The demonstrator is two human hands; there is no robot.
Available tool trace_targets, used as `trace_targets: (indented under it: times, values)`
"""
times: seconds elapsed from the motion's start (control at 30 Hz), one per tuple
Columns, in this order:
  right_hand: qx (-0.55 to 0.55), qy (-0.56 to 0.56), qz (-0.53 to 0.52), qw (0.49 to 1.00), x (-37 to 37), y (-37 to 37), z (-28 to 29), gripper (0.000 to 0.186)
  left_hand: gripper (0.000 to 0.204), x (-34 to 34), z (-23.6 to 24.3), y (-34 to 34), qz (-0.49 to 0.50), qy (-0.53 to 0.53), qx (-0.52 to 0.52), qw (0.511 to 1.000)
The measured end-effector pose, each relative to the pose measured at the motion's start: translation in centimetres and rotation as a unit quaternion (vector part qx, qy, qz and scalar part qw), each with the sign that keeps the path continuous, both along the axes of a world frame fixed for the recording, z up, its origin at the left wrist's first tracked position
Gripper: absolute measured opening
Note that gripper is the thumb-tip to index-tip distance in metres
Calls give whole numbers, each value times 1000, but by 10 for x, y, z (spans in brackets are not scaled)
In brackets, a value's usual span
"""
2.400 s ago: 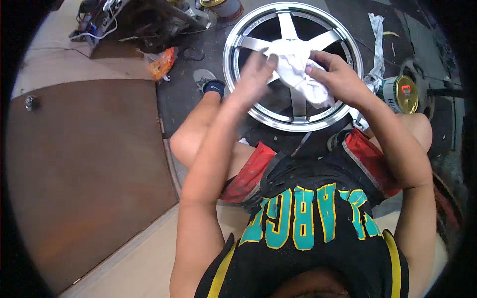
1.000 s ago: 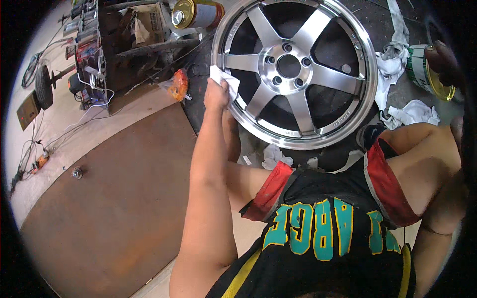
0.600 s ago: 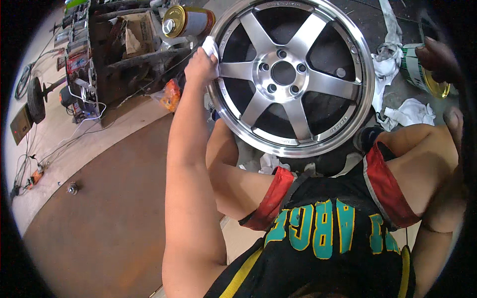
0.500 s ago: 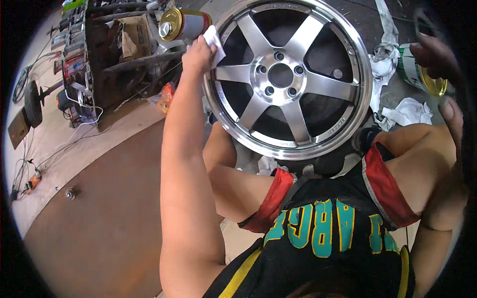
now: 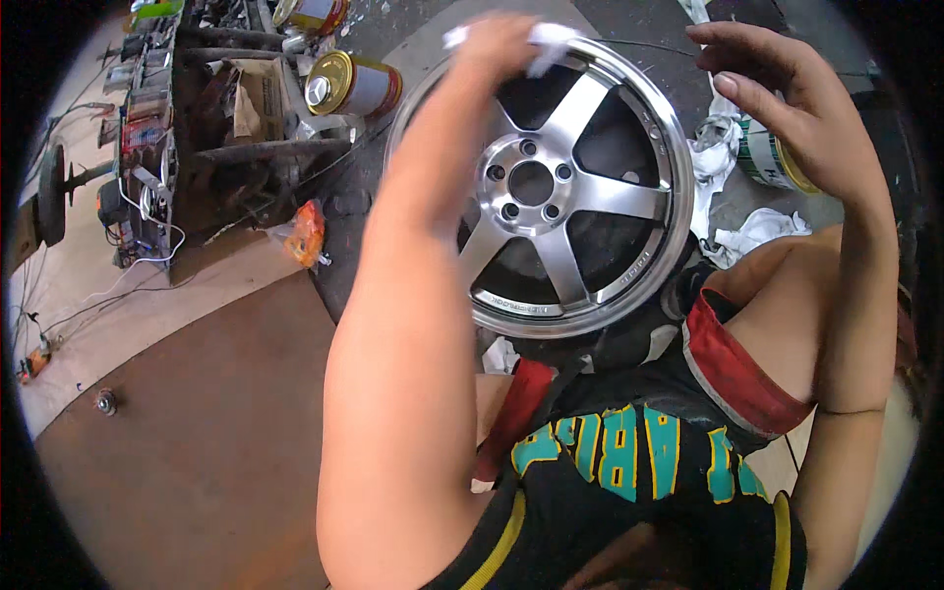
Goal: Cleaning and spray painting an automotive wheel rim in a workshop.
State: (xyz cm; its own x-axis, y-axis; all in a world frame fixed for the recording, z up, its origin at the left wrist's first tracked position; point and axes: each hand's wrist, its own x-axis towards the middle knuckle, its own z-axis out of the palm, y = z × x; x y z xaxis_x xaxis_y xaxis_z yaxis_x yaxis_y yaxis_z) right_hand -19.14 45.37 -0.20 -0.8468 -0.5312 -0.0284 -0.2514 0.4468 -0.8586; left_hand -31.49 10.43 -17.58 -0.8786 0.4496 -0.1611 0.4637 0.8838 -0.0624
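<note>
While the blurred left hand [image 5: 500,47] wraps its fingers around a white cloth [image 5: 554,39] at the far rim of the wheel [image 5: 532,214], the right hand [image 5: 808,110] hovers to its right, fingers loosely curled and free. The wheel lies face up on dark floor [image 5: 639,18], rags [image 5: 757,234] and a green can [image 5: 762,152] on its right, a gold-lidded can [image 5: 359,86] on its left.

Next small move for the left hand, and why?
Probably slide the left hand rightward along the rim of the alloy wheel: it holds a white cloth at the far edge, and the right hand is open, beyond the wheel's right side. Blur hides whether the cloth touches.
</note>
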Motion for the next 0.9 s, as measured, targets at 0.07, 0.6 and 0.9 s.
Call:
trace_targets:
  times: [0.07, 0.6, 0.9]
  values:
    - [-1, 1, -19, 1000, 1, 12, -9, 42, 49, 34, -2, -79, 165, 37, 18, 985]
    - [321, -140, 13, 937, -4, 36, -146, 82, 58, 319, -29, -142, 664, 3, 81, 743]
    - [92, -529, -16, 843, 63, -4, -153, 111, 60, 388, -61, -134, 686, -3, 180, 706]
